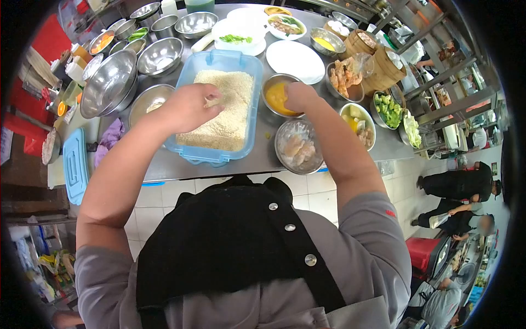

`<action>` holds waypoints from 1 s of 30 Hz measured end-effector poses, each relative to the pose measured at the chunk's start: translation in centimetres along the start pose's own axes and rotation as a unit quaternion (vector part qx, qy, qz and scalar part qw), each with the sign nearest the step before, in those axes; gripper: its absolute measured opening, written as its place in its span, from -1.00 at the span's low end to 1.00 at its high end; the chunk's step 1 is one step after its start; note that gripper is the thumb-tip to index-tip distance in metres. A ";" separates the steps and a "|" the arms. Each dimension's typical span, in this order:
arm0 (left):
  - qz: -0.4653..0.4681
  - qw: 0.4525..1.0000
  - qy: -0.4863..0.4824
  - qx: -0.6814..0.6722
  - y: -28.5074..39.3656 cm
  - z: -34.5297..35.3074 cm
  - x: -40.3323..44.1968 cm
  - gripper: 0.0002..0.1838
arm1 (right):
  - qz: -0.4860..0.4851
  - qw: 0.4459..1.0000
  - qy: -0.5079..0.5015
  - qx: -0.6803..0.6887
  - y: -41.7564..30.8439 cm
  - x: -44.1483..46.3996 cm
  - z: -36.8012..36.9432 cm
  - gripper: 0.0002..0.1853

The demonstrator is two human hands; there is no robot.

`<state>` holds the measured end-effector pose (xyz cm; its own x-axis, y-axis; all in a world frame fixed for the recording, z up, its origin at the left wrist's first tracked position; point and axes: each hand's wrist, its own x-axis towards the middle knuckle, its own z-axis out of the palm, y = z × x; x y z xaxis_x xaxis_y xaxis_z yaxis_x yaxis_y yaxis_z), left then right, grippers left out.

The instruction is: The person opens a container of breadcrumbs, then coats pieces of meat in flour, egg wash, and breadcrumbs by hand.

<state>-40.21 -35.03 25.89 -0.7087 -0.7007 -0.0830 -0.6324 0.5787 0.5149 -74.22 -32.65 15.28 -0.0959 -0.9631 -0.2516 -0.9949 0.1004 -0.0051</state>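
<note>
My left hand (193, 106) hovers over the left side of a blue plastic container (256, 109) of pale breadcrumbs (227, 118). Its thumb and fingers are apart, with nothing visible between them. My right hand (302, 98) reaches over the right rim of a metal bowl of beaten egg (275, 98); its fingertips are hidden, so I cannot tell whether they grip anything. Nearer to me, below that hand, stands a metal bowl (299, 147) with pale raw pieces that look like meat. Left of the container, partly behind my left wrist, is another metal bowl (143, 104).
Metal bowls (160, 56) crowd the back left. A white plate (296, 61), a bowl of orange-coated pieces (346, 77), bamboo steamers (385, 70) and a bowl of cut greens (388, 109) stand right. A blue lid (75, 164) lies at the left edge. Several people are at far right.
</note>
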 end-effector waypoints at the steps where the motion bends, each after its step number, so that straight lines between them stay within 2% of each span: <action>1: 0.004 1.000 0.000 0.013 0.0 0.4 0.3 -0.55 | -0.002 1.000 0.021 0.014 0.0 -0.2 0.0 -0.73; 4: -0.012 0.999 -0.023 0.042 0.8 0.4 0.9 -0.50 | -0.010 0.995 0.033 0.094 0.5 -0.1 -0.3 -0.73; 7: -0.032 0.996 -0.043 0.075 0.9 0.7 1.5 -0.40 | -0.014 0.974 -0.008 0.225 2.1 1.2 -0.3 -0.67; 10: -0.026 0.992 -0.065 0.104 1.1 1.6 1.5 -0.28 | 0.005 0.975 -0.027 0.219 2.2 1.5 -0.4 -0.60; 13: 0.017 0.985 -0.061 0.162 1.2 3.3 0.8 -0.19 | 0.014 0.996 0.003 0.092 0.2 -0.1 -0.4 -0.60; 14: 0.035 0.980 -0.056 0.187 1.3 3.6 0.7 -0.17 | 0.029 0.996 0.015 0.086 -0.2 -0.3 -0.2 -0.59; 17: -0.016 0.973 -0.143 0.182 2.9 2.7 1.6 -0.25 | 0.057 0.994 0.041 0.080 -0.8 0.1 1.2 -0.61; 20: 0.025 0.963 -0.185 0.193 1.9 3.4 3.3 -0.36 | 0.053 0.990 0.069 0.115 -0.5 1.0 2.0 -0.67; 23: 0.025 0.972 -0.131 0.191 -0.5 5.4 4.3 -0.48 | 0.043 0.979 0.099 0.173 -0.7 0.5 1.3 -0.72; 28: 0.021 0.969 -0.148 0.195 -0.3 5.2 5.1 -0.48 | 0.062 0.970 0.127 0.198 0.0 0.5 1.5 -0.74; 30: 0.018 0.971 -0.146 0.188 -0.7 5.0 5.1 -0.46 | 0.049 0.977 0.119 0.168 -0.3 0.0 0.3 -0.74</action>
<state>-44.97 -36.92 20.83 -0.7568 -0.5596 -0.3378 -0.6354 0.7511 0.1793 -73.96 -32.66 15.03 -0.2335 -0.9717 -0.0346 -0.9187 0.2322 -0.3196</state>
